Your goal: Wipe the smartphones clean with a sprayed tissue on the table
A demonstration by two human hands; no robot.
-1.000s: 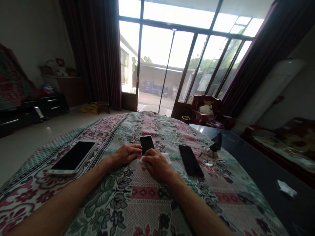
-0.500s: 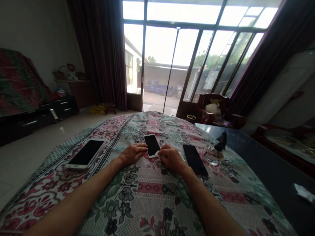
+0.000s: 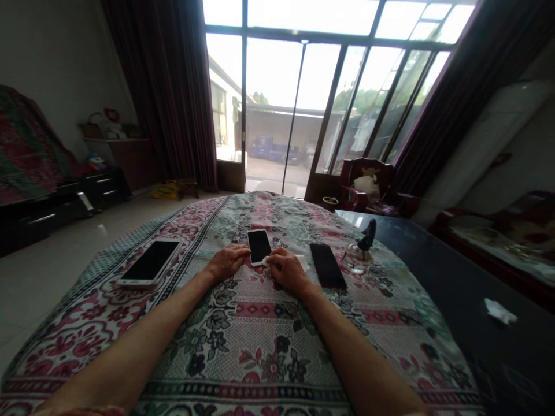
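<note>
A small white-framed smartphone (image 3: 259,246) lies screen up on the flowered tablecloth. My left hand (image 3: 226,261) rests flat beside it, fingers stretched out with their tips against its left edge. Pinched in my right hand (image 3: 287,270) is a white tissue (image 3: 303,263), part of it showing behind the hand and a corner at the phone's lower right edge. To the left lies a larger white smartphone (image 3: 151,263). A black smartphone (image 3: 327,264) is to the right of my right hand.
Past the black phone stands a clear glass object with a dark top (image 3: 367,236). The round table's patterned cloth (image 3: 260,346) hangs over its edge. A dark glossy table (image 3: 437,260) adjoins on the right, bearing a crumpled white tissue (image 3: 500,312). Glass doors are ahead.
The view has shifted, so things sit a little higher and further left. Both hands keep their places at the small phone. More of the tissue shows behind my right hand.
</note>
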